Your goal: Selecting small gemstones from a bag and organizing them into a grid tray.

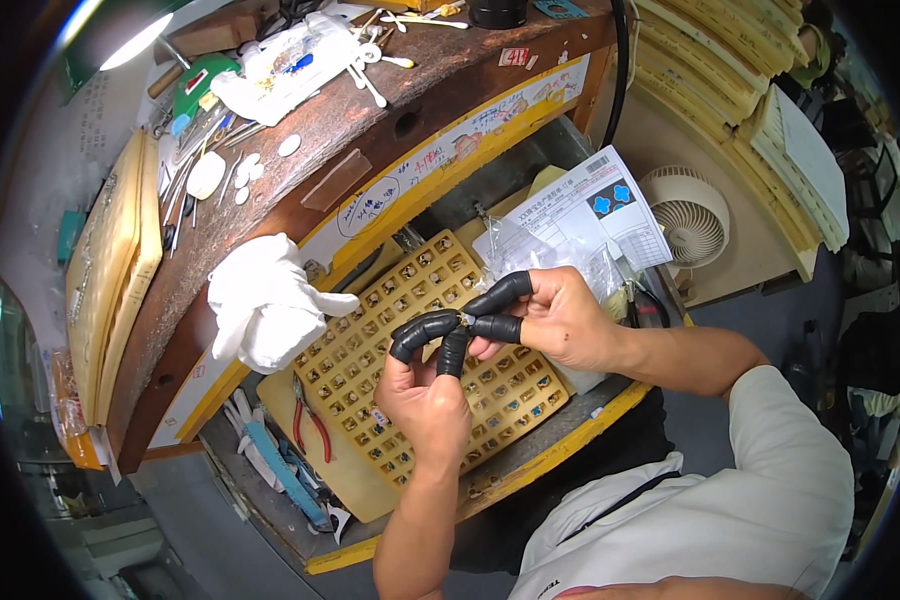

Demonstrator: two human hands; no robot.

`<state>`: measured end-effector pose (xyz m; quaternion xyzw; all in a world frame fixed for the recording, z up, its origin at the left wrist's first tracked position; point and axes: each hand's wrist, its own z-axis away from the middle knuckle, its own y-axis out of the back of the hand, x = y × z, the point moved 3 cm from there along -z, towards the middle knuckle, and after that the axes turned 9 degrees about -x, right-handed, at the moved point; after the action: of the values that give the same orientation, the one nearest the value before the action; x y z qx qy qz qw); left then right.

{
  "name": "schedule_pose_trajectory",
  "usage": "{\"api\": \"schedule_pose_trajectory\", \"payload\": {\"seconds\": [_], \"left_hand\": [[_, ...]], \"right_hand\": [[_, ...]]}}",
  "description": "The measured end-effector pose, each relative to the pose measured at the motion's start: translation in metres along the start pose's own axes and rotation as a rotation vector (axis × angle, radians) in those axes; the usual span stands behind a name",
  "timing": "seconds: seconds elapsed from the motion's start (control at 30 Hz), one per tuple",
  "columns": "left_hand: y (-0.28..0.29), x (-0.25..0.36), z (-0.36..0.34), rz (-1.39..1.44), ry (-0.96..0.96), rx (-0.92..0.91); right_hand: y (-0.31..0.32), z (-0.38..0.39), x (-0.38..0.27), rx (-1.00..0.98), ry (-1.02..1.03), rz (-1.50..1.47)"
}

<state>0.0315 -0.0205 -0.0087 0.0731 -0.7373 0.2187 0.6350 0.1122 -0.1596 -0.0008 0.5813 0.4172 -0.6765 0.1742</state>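
My left hand point(430, 390) and my right hand point(560, 320), with black wrapped fingertips, meet above a yellow compartment tray point(350, 390). Both pinch a tiny metallic piece point(464, 321) between them, too small and covered to make out fully. The tray holds several small metal pieces, some with blue parts, in square cells. To its left lie red-handled pliers point(320, 436); behind and to the right are plastic bags point(520, 245) and a printed sheet point(600, 200) with two blue shapes.
Crumpled white gloves point(265, 300) hang over the wooden bench edge point(340, 170), which carries tools and swabs under a lamp point(135, 40). An open drawer point(510, 485) surrounds the tray. A white fan point(688, 215) and stacked yellow trays point(720, 60) stand right; blue-handled tools point(280, 460) lie front left.
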Motion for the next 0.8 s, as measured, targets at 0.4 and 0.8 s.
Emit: {"api": "schedule_pose_trajectory", "payload": {"seconds": [0.4,0.8], "left_hand": [[-0.0026,0.0016,0.0008,-0.003,-0.003,-0.004],[0.0037,0.0053,-0.0056,-0.083,0.011,-0.188]], "right_hand": [[0.0021,0.0015,-0.0003,0.005,0.022,0.023],[0.0075,0.0021,-0.0055,-0.008,-0.042,0.021]]}}
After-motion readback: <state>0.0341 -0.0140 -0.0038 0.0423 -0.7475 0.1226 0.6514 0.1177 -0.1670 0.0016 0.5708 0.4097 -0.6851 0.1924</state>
